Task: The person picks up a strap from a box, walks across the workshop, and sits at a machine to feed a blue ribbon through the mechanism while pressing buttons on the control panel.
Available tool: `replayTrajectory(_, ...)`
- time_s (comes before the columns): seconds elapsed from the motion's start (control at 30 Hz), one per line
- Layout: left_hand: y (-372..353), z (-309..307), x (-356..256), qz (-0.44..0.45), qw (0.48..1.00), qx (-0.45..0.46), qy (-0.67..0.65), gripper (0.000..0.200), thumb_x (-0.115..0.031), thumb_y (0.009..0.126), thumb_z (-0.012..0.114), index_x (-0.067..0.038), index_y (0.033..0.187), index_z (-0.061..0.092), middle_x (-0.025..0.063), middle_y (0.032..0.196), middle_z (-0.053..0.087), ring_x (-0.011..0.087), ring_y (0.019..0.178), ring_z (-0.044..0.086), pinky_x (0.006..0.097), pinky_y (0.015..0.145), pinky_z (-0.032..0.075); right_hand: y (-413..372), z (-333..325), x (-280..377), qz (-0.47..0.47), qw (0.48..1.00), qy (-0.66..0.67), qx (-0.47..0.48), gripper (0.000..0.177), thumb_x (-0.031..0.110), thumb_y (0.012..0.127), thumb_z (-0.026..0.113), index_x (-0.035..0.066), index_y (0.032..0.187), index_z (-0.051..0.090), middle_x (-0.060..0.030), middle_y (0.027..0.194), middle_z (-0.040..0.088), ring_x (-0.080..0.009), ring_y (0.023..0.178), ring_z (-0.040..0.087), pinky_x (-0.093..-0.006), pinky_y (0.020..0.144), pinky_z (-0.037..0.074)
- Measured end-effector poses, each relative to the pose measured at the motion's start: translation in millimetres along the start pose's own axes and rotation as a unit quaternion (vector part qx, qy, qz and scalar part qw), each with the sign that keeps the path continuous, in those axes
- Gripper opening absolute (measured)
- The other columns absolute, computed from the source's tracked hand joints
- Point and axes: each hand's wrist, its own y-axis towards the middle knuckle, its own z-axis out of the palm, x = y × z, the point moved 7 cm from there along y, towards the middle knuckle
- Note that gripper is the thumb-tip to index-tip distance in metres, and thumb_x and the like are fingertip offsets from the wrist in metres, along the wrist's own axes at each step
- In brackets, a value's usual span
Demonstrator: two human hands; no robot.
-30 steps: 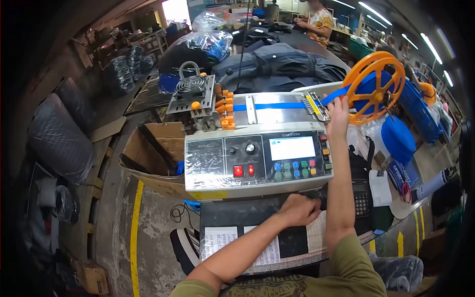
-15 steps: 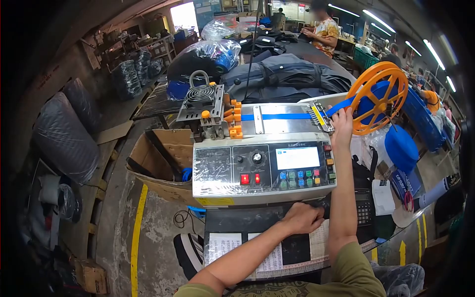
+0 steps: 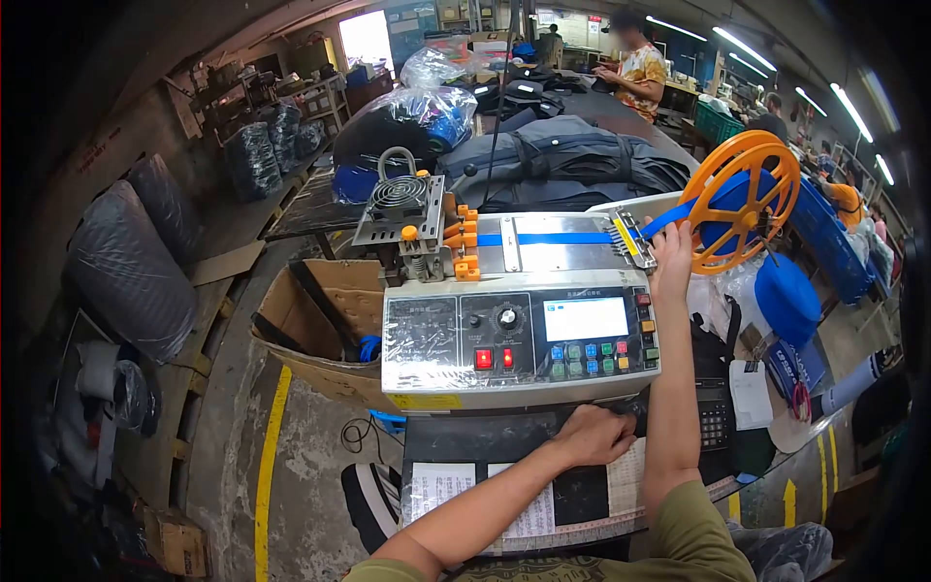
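A strap-cutting machine (image 3: 562,373) with a lit screen and buttons stands before me. Blue webbing (image 3: 572,239) lies flat along its metal top, passing through a slotted guide (image 3: 633,241) from an orange reel (image 3: 742,209) on the right. My right hand (image 3: 671,254) is raised beside the guide, its fingertips closed at the webbing between guide and reel; the exact grip is partly hidden. On the dark table in front of the machine rests my left hand (image 3: 593,434), fingers curled, with nothing visible in it.
A cardboard box (image 3: 320,369) with black strips inside stands left of the machine. Printed sheets (image 3: 441,495) and a calculator (image 3: 714,419) lie on the table. Dark bags (image 3: 572,160) are heaped behind. Across the far table stands another person (image 3: 640,73).
The whole view has shifted slightly. My right hand stays at the webbing by the guide, with only a small finger movement, and my left hand remains resting on the table.
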Motion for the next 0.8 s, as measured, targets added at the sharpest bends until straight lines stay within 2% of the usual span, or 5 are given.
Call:
replayTrajectory(0.07, 0.1, 0.2, 0.1, -0.003, 1.000, 0.006, -0.002, 0.020, -0.031, 0.092, 0.066, -0.012, 0.095, 0.070, 0.0142, 0.066, 0.067, 0.0369, 0.070, 0.069, 0.0507, 0.067, 0.053, -1.1, 0.2, -1.3, 0.017, 0.999, 0.041, -0.002, 0.091, 0.060, 0.107, 0.040, -0.004, 0.163, 0.009, -0.0366, 0.165, 0.017, -0.0415, 0.156, 0.021, -0.0476, 0.124, 0.025)
replayTrajectory(0.3, 0.6, 0.5, 0.3, -0.006, 1.000, 0.019, -0.003, 0.021, -0.031, 0.093, 0.065, -0.011, 0.096, 0.070, 0.0144, 0.067, 0.067, 0.0372, 0.071, 0.069, 0.0503, 0.068, 0.052, -2.9, 3.2, 1.0, 0.017, 1.000, 0.018, 0.005, 0.093, 0.062, 0.107, 0.039, -0.004, 0.163, 0.007, -0.0371, 0.164, 0.018, -0.0452, 0.154, 0.023, -0.0483, 0.124, 0.025)
replayTrajectory(0.37, 0.4, 0.7, 0.0, -0.004, 1.000, 0.016, -0.006, 0.021, -0.031, 0.093, 0.065, -0.011, 0.096, 0.069, 0.0137, 0.066, 0.067, 0.0368, 0.070, 0.068, 0.0497, 0.067, 0.052, -3.4, 4.2, 2.0, 0.012, 1.000, 0.006, -0.004, 0.092, 0.063, 0.107, 0.035, -0.006, 0.163, 0.009, -0.0356, 0.165, 0.019, -0.0463, 0.151, 0.029, -0.0473, 0.122, 0.030)
replayTrajectory(0.8, 0.7, 0.7, 0.2, -0.002, 1.000, 0.017, -0.003, 0.022, -0.032, 0.094, 0.065, -0.011, 0.097, 0.070, 0.0135, 0.066, 0.067, 0.0362, 0.070, 0.069, 0.0493, 0.067, 0.052, -0.4, 1.6, -0.2, 0.003, 1.000, 0.014, -0.009, 0.089, 0.062, 0.108, 0.034, -0.005, 0.163, 0.012, -0.0349, 0.165, 0.021, -0.0458, 0.151, 0.030, -0.0479, 0.122, 0.030)
